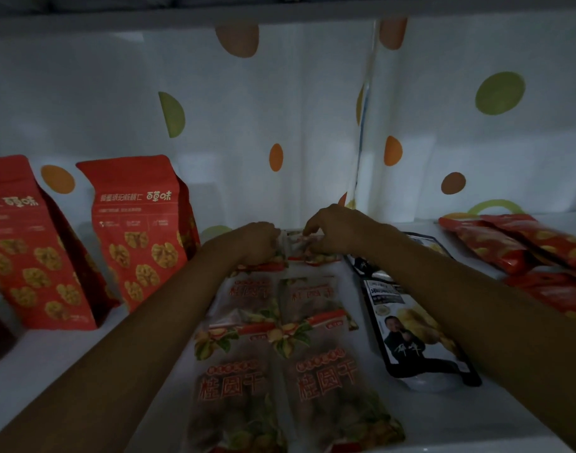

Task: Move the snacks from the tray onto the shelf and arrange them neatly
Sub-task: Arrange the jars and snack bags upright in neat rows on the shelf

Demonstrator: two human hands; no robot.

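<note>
Several clear longan snack bags [247, 371] with red lettering lie flat in two rows on the white shelf [67, 371]. At the back of those rows, my left hand [259, 241] grips the top edge of the rear left bag [263, 266]. Beside it my right hand [335, 228] pinches the top of the rear right bag [312, 253]. Both arms reach in over the rows. No tray is in view.
Two red walnut bags [143, 237] stand upright at the left. A black snack bag [410, 325] lies right of the rows, with red packets [525, 243] stacked at the far right. A dotted white curtain [312, 125] hangs behind. The light is dim.
</note>
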